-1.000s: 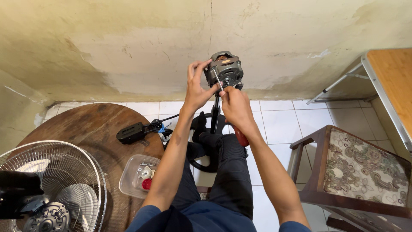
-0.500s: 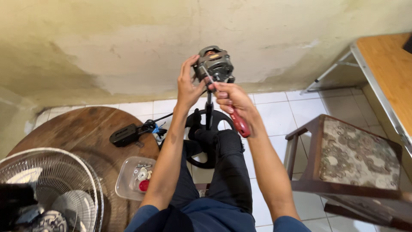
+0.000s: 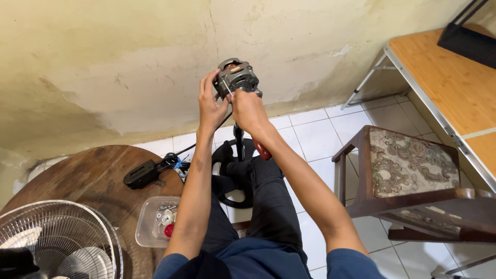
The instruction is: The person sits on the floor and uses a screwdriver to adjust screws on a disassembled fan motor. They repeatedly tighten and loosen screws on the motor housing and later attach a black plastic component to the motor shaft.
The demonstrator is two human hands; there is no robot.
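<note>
A clear plastic container (image 3: 155, 221) of small parts sits on the round wooden table (image 3: 93, 178)

Stained wall (image 3: 103, 67), white-tiled floor (image 3: 320, 139)

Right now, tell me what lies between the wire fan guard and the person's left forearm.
In the head view, a clear plastic tub of small parts sits on the round wooden table, between the fan guard and the left forearm.
</note>
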